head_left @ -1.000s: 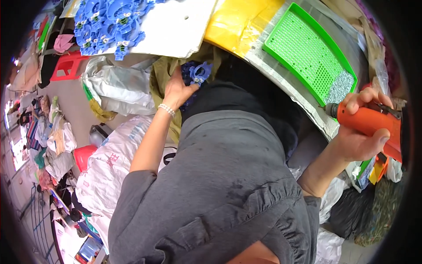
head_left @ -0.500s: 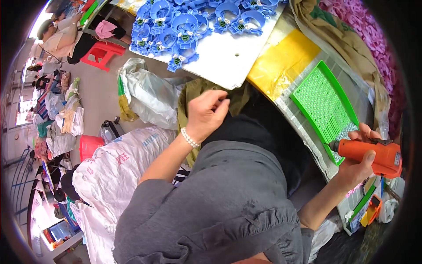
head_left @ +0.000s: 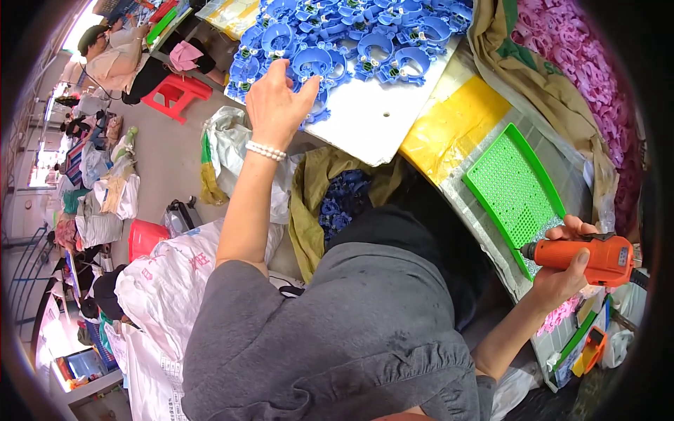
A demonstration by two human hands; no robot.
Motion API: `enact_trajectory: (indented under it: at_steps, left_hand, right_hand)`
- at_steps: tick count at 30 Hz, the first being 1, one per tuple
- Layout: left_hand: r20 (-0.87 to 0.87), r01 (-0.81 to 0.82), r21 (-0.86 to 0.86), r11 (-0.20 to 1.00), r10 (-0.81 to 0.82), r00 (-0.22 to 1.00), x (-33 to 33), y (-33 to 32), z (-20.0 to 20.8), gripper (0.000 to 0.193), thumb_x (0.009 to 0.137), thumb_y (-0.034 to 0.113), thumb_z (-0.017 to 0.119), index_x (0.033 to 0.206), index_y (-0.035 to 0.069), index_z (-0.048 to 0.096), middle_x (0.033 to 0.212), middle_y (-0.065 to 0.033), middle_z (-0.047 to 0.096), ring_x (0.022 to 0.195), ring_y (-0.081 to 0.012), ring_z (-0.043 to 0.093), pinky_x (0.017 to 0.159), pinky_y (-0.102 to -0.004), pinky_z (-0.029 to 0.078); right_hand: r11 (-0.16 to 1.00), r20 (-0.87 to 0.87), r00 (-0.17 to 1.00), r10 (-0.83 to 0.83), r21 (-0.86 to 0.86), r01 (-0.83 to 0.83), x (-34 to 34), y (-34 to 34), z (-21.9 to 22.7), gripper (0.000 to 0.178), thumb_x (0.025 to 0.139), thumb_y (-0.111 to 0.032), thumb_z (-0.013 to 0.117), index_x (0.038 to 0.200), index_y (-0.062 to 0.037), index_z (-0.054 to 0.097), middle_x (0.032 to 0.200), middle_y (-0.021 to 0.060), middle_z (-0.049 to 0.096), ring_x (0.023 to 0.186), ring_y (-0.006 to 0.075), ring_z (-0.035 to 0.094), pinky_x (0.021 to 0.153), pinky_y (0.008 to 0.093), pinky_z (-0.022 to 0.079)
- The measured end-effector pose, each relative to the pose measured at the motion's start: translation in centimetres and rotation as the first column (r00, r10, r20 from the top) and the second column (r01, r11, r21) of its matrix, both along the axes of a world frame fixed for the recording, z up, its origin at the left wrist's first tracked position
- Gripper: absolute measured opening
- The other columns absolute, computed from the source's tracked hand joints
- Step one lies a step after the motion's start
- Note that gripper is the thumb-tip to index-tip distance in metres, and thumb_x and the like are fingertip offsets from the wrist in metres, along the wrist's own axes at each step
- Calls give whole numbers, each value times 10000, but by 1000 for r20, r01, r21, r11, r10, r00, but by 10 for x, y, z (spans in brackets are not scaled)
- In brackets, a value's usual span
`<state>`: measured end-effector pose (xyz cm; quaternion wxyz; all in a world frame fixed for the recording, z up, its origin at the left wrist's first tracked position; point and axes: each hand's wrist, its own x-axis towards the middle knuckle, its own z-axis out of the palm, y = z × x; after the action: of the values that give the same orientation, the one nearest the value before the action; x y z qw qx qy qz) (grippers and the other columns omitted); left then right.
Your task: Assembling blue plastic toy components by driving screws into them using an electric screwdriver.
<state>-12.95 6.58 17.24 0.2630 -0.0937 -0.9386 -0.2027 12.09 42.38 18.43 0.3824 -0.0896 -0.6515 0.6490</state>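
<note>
Several blue plastic parts (head_left: 312, 63) with round openings and small bee-like figures lie crowded on a white board (head_left: 379, 137) at the top. My left hand (head_left: 281, 102), a pearl bracelet at its wrist, reaches over the near left edge of this pile. Its thumb and forefinger are spread beside a blue part, and I see nothing held. On the right, an orange electric screwdriver (head_left: 590, 258) lies in my right hand (head_left: 562, 281), fingers wrapped round its body. Its dark tip points left, over the near end of a green perforated tray (head_left: 512, 179) holding small silvery pieces, apparently screws.
An olive sack (head_left: 305, 224) with blue parts inside stands below the board. Pink parts (head_left: 562, 63) fill a tan sack (head_left: 502, 56) at the far right. White sacks (head_left: 165, 274) and a red stool (head_left: 175, 98) stand to the left. Other people sit at the upper left.
My left hand has moved up and left, from above the olive sack to the blue parts, opening its fingers. Blue parts in the sack now show. My right hand still holds the screwdriver.
</note>
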Motion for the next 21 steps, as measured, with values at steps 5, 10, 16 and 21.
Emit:
enact_trajectory:
  at_steps: [5, 10, 16, 21]
  left_hand:
    - [-1, -130, -203, 970, 132, 991, -7, 21, 8, 548, 640, 457, 713, 926, 14, 564, 662, -161, 637, 636, -332, 641, 584, -414, 503]
    - [86, -165, -237, 957, 189, 978, -14, 27, 5, 651, 610, 509, 707, 1016, 17, 578, 688, -199, 642, 681, -370, 644, 614, -446, 507]
    - [55, -228, -188, 955, 242, 969, -16, 24, 0, 628, 609, 460, 685, 1069, 38, 615, 708, -151, 659, 724, -325, 657, 678, -401, 510]
    - [20, -160, -118, 980, 163, 986, -13, 19, 3, 623, 645, 419, 677, 1083, -11, 569, 699, -197, 645, 702, -366, 647, 670, -430, 510]
  right_hand:
    - [1000, -14, 1000, -17, -14, 17, -2, -1, 1, 484, 861, -362, 590, 1140, 14, 468, 998, 180, 586, 736, 199, 593, 699, 310, 488]
    - [999, -9, 1000, -15, -37, 15, 3, 2, -3, 493, 858, -364, 594, 1147, 14, 465, 1002, 175, 580, 742, 198, 593, 694, 309, 489]
    - [999, -14, 999, -33, -22, 33, 4, 2, -3, 511, 856, -369, 600, 1159, 15, 452, 1008, 172, 575, 745, 195, 592, 647, 296, 492]
    - [999, -14, 999, -35, -19, 35, 5, 4, -4, 523, 853, -370, 608, 1169, 14, 446, 1007, 169, 574, 747, 192, 593, 616, 286, 491]
